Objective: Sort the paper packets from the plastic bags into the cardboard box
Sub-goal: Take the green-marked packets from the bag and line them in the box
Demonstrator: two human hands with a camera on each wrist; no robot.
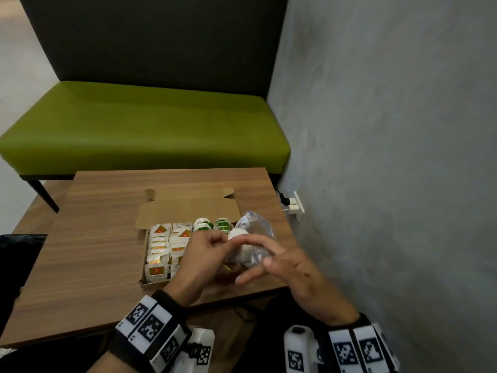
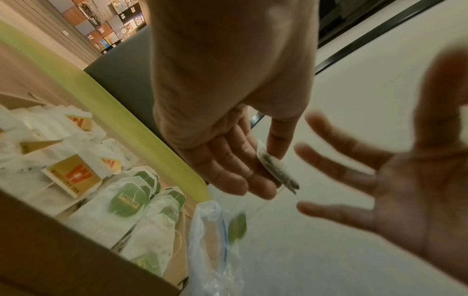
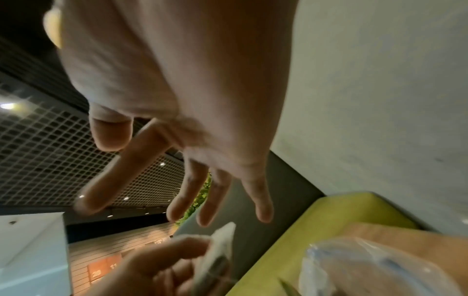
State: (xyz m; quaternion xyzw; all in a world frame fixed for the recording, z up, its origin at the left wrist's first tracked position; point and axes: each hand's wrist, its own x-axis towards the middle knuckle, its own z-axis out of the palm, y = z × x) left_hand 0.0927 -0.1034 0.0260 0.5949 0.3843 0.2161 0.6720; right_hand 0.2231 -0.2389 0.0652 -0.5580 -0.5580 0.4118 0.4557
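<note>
The open cardboard box lies on the wooden table, with rows of orange-tagged packets on its left and green-tagged packets at its far right. My left hand hovers over the box's right side and pinches a white paper packet between thumb and fingers; a green tag dangles below it. My right hand is beside it, fingers spread and holding nothing. A clear plastic bag lies against the box's right edge, partly hidden by both hands.
A green bench stands beyond the table's far edge. A grey wall runs close along the right, with a wall socket and plug near the table's corner. Bare wood shows left of the box.
</note>
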